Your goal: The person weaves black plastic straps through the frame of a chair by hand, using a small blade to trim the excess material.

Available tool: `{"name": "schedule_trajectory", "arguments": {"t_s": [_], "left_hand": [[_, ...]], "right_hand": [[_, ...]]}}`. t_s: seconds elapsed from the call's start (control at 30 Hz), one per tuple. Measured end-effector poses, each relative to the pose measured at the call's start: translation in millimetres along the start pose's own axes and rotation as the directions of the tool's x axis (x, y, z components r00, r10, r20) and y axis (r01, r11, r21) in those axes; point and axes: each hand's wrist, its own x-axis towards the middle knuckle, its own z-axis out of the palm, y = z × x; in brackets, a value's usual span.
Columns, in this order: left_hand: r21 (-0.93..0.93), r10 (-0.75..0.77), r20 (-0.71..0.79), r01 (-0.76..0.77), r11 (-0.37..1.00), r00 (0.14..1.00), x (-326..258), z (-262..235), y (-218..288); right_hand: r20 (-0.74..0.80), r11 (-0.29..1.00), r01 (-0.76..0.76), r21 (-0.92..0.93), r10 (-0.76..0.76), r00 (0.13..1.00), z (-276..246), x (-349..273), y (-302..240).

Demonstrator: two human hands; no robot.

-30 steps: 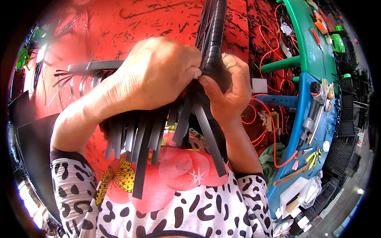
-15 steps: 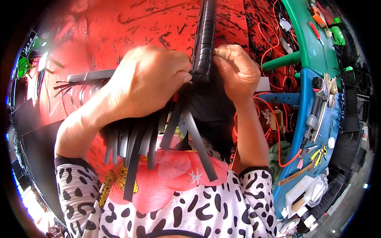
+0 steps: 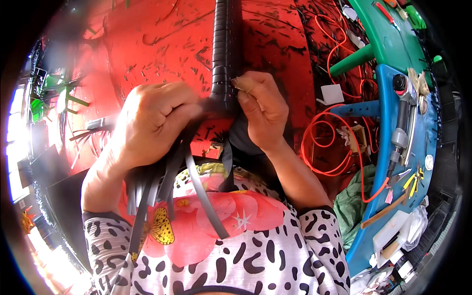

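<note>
A black bar [image 3: 221,44], wrapped in flat shiny strip, runs from the top edge to a corner in front of me. My left hand [image 3: 150,123] is closed at the left of this corner, thumb and fingers pressed together on a black strip; its fingertips are slightly blurred. Several flat dark strips [image 3: 204,196] hang below that hand over my patterned shirt. On the bar's right side, my right hand [image 3: 265,110] is closed in a pinch with its fingertips against the wrapping. A pale covering wraps one finger. What lies between its fingertips is hidden.
Black scraps litter the red surface [image 3: 162,54]. To the right, a blue stool [image 3: 383,83] bears a power tool [image 3: 399,140], yellow-handled cutters [image 3: 410,183] and a white tray. A green stool [image 3: 366,19] stands beyond it. An orange-red hose [image 3: 307,147] loops on the floor.
The wrapped bar and both hands have shifted left in view, and my hands sit slightly lower. The hanging strips have swung left. Both hands keep their closed grip near the corner.
</note>
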Motion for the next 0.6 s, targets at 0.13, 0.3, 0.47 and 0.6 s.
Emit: {"name": "schedule_trajectory", "arguments": {"t_s": [0.13,0.3,0.47,0.6], "left_hand": [[-0.01,-0.031,0.022,0.031,0.999,0.999,4,-3,6],[-0.01,-0.027,0.029,0.027,1.0,0.999,6,-7,3],[-0.006,-0.012,0.037,0.012,1.0,0.999,8,-8,6],[-0.023,-0.015,0.028,0.016,1.0,0.999,5,-7,3]], "right_hand": [[0.008,1.0,0.005,-0.001,-0.005,1.0,1,3,-6],[-0.022,0.999,-0.035,0.027,0.036,0.999,5,12,-9],[-0.009,0.978,0.106,-0.179,-0.11,0.994,5,6,-10],[0.029,0.975,0.063,-0.211,-0.058,0.998,6,1,-9]]}}
